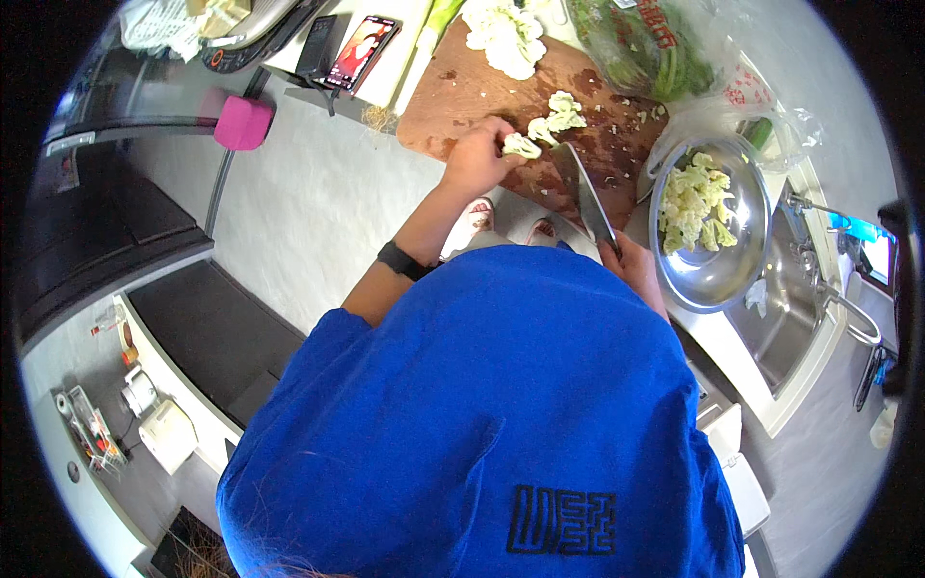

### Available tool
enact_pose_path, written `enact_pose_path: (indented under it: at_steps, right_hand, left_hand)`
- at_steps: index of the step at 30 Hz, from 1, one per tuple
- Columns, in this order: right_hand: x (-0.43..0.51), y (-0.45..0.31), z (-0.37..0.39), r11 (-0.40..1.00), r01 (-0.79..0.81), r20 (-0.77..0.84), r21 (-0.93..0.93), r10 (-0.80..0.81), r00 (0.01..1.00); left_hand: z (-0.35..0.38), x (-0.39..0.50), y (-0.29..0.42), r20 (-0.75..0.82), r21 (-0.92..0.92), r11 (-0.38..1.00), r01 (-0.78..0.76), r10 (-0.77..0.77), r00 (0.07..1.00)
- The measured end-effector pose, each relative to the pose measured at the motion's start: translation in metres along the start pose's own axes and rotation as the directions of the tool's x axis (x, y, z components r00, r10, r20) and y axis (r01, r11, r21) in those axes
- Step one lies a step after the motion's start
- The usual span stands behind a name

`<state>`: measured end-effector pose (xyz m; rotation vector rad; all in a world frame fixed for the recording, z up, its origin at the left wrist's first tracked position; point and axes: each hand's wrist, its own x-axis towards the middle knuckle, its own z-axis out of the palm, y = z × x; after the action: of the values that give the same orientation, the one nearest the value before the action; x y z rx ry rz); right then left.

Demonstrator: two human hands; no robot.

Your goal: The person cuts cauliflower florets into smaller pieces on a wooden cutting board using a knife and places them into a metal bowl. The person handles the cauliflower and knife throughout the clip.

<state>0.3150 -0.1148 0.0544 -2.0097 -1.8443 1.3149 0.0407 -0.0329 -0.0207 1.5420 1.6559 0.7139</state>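
Note:
My left hand (478,159) grips a small cauliflower floret (521,146) between thumb and fingers, over the near edge of a brown wooden cutting board (462,94). In my right hand (630,261) is the handle of a kitchen knife (589,195). Its broad blade points away from me across the board, the tip close to the floret pieces. Just beyond the held piece lie more cut florets (564,112). A larger cauliflower portion (506,40) rests at the board's far side. Crumbs and wet patches mark the wood.
Right of the board, a steel bowl (712,278) holds cauliflower florets (695,202), beside a sink (777,311) with a tap (853,311). Plastic-bagged green vegetables (650,54) lie behind. At the left are a lit smartphone (361,54), a black box-shaped object (316,47) and a green onion (436,25).

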Motion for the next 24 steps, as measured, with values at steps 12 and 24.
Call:
enact_pose_path:
  at_steps: [12, 24]
  right_hand:
    - [-0.018, 0.020, 0.024, 0.947, -0.020, -0.039, 0.320, 0.034, 0.999]
    - [-0.028, 0.042, 0.029, 0.912, 0.025, -0.152, 0.409, 0.041, 0.988]
  left_hand:
    - [0.079, 0.024, 0.147, 0.233, -0.569, 0.797, -0.202, 0.392, 0.890]
    - [0.037, 0.056, 0.058, -0.099, 0.385, 0.921, -0.055, 0.101, 0.990]
